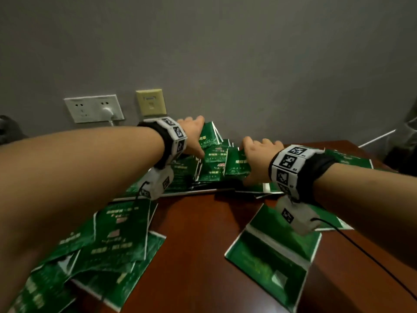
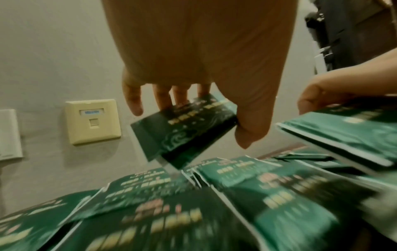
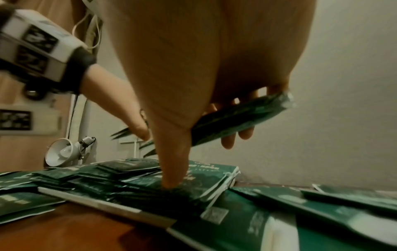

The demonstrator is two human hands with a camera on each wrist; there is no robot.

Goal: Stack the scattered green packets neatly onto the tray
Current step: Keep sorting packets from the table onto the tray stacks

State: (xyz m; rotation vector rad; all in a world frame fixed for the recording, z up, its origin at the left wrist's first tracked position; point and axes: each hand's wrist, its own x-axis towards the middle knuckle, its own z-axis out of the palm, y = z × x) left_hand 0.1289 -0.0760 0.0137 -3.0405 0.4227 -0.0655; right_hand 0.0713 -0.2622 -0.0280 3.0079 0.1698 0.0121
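Note:
Many green packets (image 1: pixel 209 172) lie heaped at the far side of the brown table (image 1: pixel 198 224), against the wall. My left hand (image 1: pixel 196 136) is above that heap. It pinches one green packet (image 2: pixel 184 129) between thumb and fingers, tilted and clear of the pile. To its right, my right hand (image 1: pixel 255 154) holds another green packet (image 3: pixel 240 117) across its curled fingers. Its thumb (image 3: pixel 174 173) points down and touches the top of the heap. I cannot make out a tray in any view.
More packets lie scattered at the front left (image 1: pixel 117 233) and front right (image 1: pixel 275 249). On the grey wall behind are a white double socket (image 1: pixel 93 108) with a plug in it and a beige data socket (image 1: pixel 151 102). A white lamp (image 3: pixel 64 151) stands at the left.

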